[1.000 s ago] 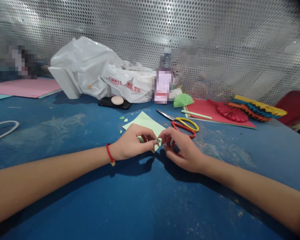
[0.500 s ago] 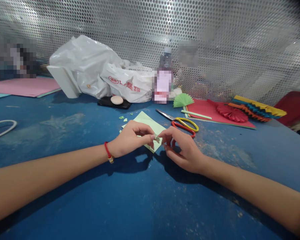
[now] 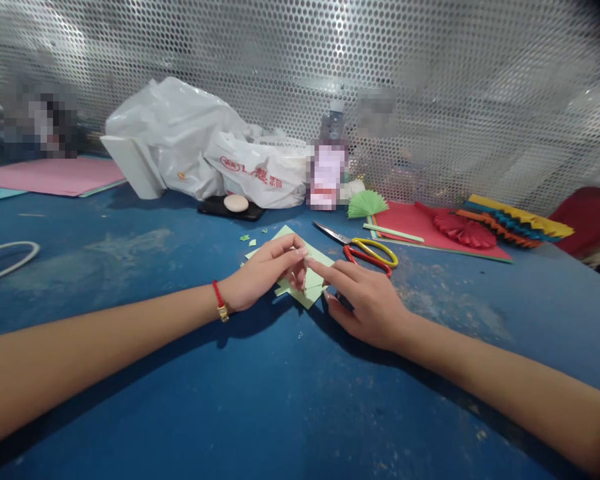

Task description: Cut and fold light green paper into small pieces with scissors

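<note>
A light green paper square (image 3: 315,293) lies on the blue table, partly under both hands. Above its left half, my left hand (image 3: 267,270) has its thumb and fingers pinched, but what they hold is too small to make out. My right hand (image 3: 365,300) reaches in from the right, its index finger stretched to the left fingertips and its other fingers apart, with nothing seen in it. Small green scraps (image 3: 253,243) lie behind my left hand. Scissors (image 3: 367,252) with yellow and red handles rest just behind my right hand.
White plastic bags (image 3: 180,140), a bottle (image 3: 329,167) and a black phone (image 3: 220,207) with a round pale object stand or lie at the back. A green fan (image 3: 367,203) and red paper (image 3: 410,220) are at the right, pink paper (image 3: 60,177) at the left, a white cable (image 3: 33,252) nearer.
The green piece between my fingertips no longer shows clearly. My left fingers have lifted slightly, and my right index finger has straightened toward them. The view has shifted a little.
</note>
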Available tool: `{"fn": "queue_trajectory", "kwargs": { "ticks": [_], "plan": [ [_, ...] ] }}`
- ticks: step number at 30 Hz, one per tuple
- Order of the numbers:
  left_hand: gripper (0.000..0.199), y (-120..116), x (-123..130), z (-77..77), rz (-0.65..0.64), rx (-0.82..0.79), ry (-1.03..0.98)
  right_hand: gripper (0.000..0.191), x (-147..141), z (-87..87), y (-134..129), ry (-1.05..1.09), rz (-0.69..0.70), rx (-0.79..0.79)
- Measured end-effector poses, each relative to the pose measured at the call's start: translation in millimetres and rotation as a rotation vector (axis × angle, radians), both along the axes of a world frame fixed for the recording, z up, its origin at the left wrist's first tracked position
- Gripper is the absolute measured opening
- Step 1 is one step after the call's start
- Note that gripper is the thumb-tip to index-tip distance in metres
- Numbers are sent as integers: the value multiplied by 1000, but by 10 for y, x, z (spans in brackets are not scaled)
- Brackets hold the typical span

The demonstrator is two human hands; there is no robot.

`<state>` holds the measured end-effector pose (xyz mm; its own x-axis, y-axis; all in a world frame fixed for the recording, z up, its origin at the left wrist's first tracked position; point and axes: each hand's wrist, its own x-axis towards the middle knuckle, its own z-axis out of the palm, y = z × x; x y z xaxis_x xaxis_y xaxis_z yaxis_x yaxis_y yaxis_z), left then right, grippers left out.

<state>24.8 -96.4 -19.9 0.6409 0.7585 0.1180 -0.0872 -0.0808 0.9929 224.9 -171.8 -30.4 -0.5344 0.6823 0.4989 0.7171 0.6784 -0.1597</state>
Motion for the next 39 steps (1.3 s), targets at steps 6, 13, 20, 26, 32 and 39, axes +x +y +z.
{"fn": "queue_trajectory", "kwargs": {
  "ticks": [6,13,20,26,32,39],
  "plan": [
    [25,-35,-14,10,-128,170,128,14,12,39,7,411,50,-209],
    [30,-87,-40,44,-239,438,309,24,-14,107,81,460,142,-576],
    [35,-130,-51,40,-217,670,348,29,-112,56,56,819,154,-917],
    [37,-136,-48,35,-228,645,358,23,-77,49,66,814,237,-959],
    [31,-143,-40,52,-343,534,275,25,-44,79,10,778,298,-980],
    [33,-176,-64,82,-352,578,221,33,-89,117,-36,654,246,-826]
  ]
}}
